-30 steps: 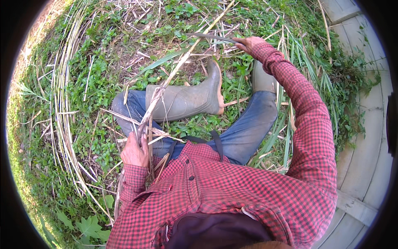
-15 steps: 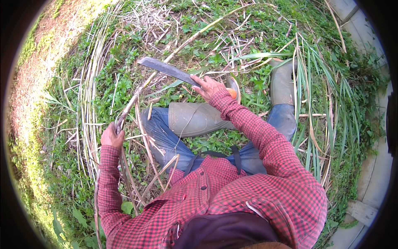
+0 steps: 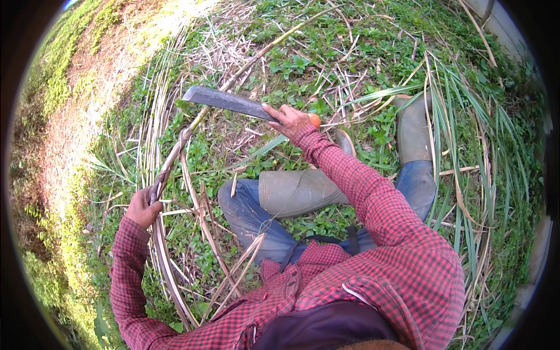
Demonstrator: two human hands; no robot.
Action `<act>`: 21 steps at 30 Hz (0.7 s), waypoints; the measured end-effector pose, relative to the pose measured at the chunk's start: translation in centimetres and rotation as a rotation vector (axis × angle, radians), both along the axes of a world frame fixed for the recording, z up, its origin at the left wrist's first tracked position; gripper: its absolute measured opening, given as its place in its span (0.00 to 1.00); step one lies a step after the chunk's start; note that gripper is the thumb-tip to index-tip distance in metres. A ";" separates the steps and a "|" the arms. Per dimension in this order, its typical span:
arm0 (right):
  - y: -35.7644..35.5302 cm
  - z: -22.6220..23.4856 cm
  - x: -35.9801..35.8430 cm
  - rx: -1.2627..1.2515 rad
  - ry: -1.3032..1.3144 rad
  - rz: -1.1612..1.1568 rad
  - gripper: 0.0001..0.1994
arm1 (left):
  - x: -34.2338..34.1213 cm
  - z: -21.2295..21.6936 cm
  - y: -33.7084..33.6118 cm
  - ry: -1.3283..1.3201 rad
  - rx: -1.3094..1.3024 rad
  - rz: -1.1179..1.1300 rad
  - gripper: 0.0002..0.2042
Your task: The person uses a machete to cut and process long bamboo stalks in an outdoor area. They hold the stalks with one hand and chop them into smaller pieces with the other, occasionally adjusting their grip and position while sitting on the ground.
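My left hand is closed round the near, brownish part of a long stalk. The stalk runs away from it toward the far middle, thinning to a pale tip. In my right hand is a machete, its dark blade pointing left, with fingers wrapped round the handle and one finger along the blade's base. An orange handle end shows behind that hand. The blade passes over the stalk in the picture; I cannot tell whether they touch. Dry leaf strips hang near the stalk's near end.
My bent legs wear blue trousers and rubber boots. Several cut stalks lie along the left. Long green leaves lie on the right, before a pale edge. Low weeds and dry scraps cover the ground.
My left hand has moved left and nearer, drawing the stalk's near end with it. The machete has shifted slightly left and nearer against the stalk. The whole view has turned a little.
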State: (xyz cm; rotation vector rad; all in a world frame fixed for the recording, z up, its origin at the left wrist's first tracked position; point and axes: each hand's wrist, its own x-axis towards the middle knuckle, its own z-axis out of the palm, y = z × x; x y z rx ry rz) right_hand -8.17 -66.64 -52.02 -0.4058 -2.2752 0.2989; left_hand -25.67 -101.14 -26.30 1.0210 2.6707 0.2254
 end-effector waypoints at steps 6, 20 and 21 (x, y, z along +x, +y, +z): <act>-0.5 -0.1 0.3 -0.256 -0.079 -0.123 0.26 | -0.8 -0.4 1.0 -0.035 0.000 -0.025 0.22; 5.2 -2.3 0.4 -0.274 -0.043 -0.218 0.23 | 1.9 -0.1 0.6 -0.192 -0.015 0.049 0.25; 5.8 -2.4 0.6 -0.220 -0.032 -0.237 0.22 | 2.0 -0.4 0.8 -0.205 -0.034 0.042 0.25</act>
